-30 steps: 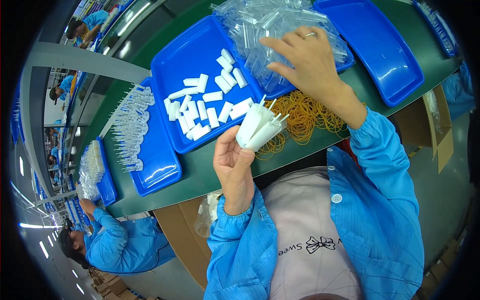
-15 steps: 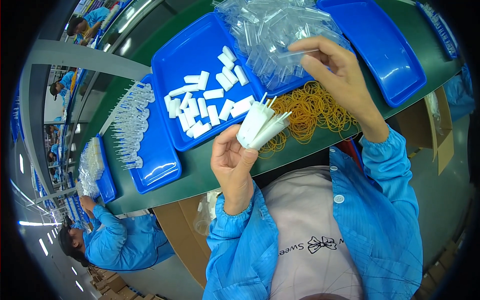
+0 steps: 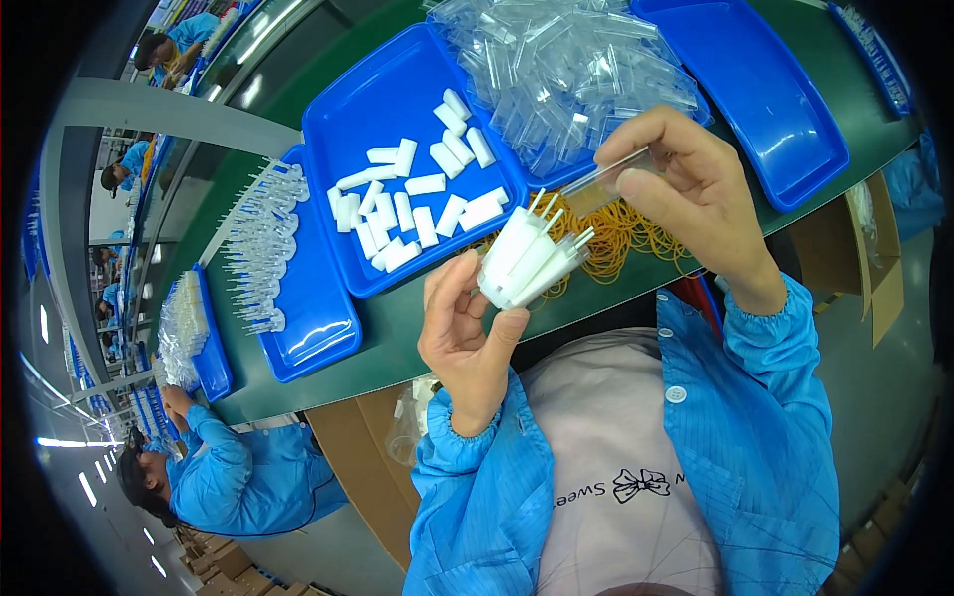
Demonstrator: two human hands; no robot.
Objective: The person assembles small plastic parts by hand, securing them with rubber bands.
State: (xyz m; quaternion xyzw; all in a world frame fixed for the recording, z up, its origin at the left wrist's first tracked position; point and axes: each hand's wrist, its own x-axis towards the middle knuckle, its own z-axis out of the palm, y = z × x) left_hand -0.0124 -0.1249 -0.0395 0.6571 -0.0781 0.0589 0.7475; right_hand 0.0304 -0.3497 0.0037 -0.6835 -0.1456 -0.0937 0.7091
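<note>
My left hand point(image 3: 465, 333) is closed around the lower end of a bundle of white plastic pieces point(image 3: 527, 260), from which several thin white sticks point up and to the right. Between the thumb and fingers of my right hand point(image 3: 696, 189) is a clear plastic sleeve point(image 3: 608, 183), its lower end close to the tips of the sticks. Whether the sleeve touches them I cannot tell. Loose white cylinders point(image 3: 425, 185) lie in the blue tray point(image 3: 370, 91) at the left. A heap of clear plastic sleeves point(image 3: 556, 74) fills the tray beyond my right hand.
Yellow rubber bands point(image 3: 636, 238) lie in a pile beneath my hands. A blue tray point(image 3: 316, 343) of clear, spiky pieces point(image 3: 263, 248) stands farther left, and another blue tray point(image 3: 770, 104) lies at the right. A co-worker point(image 3: 234, 467) in blue sits at the lower left.
My right hand has come down and nearer from the heap, bringing the clear sleeve close to the bundle. My left hand and the bundle have shifted slightly to the right.
</note>
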